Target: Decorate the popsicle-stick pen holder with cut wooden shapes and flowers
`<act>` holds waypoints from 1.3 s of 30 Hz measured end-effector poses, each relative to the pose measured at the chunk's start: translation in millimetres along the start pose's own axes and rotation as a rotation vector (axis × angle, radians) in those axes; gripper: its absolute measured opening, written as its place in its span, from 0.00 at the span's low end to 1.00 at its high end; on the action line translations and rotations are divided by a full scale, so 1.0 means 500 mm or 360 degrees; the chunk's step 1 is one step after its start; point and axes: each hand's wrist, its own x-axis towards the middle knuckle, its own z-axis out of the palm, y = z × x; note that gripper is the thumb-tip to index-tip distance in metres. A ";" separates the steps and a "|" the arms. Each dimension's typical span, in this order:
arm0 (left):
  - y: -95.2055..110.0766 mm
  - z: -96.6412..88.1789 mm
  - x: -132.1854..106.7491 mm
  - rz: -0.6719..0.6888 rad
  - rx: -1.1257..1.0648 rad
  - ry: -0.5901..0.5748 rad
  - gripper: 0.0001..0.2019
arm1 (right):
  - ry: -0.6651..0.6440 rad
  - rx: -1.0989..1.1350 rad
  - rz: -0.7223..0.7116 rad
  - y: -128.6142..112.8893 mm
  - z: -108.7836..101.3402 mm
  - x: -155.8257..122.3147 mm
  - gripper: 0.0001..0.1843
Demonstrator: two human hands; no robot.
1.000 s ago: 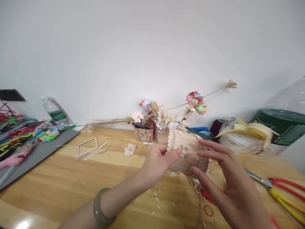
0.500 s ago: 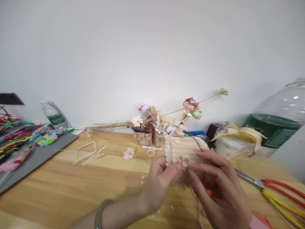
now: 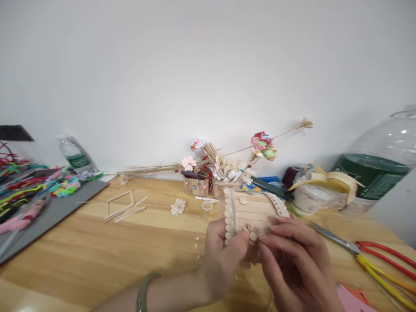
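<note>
A craft-stick piece [image 3: 251, 212], made of pale wooden sticks side by side, is held up above the table. It has a glittery ribbon strip [image 3: 232, 212] on its left and scalloped lace [image 3: 277, 203] at its upper right. A small wooden teardrop [image 3: 243, 201] lies near its top, and a wooden flower [image 3: 252, 235] is at its lower front. My left hand [image 3: 224, 251] grips the piece at the left, its thumb touching the flower. My right hand [image 3: 295, 255] pinches at the flower's right side with thumb and forefinger. The remaining fingers rest along the piece's right.
Scissors [image 3: 354, 248] with red and yellow handles lie at right, near a peeled banana [image 3: 341, 182] and a large bottle [image 3: 373, 173]. Behind stand decorated holders [image 3: 196, 187] with paper flowers. Loose sticks [image 3: 125, 208] and a pale flower [image 3: 178, 207] lie left of centre.
The craft-stick piece has dropped slightly and tilted, showing more of its stick face. Both hands keep their hold, shifted a little lower. A dark green object now shows behind it.
</note>
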 end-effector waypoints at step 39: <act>-0.005 -0.010 -0.008 0.0095 0.0422 0.0028 0.16 | 0.0102 0.0063 0.0010 0.004 0.004 0.001 0.09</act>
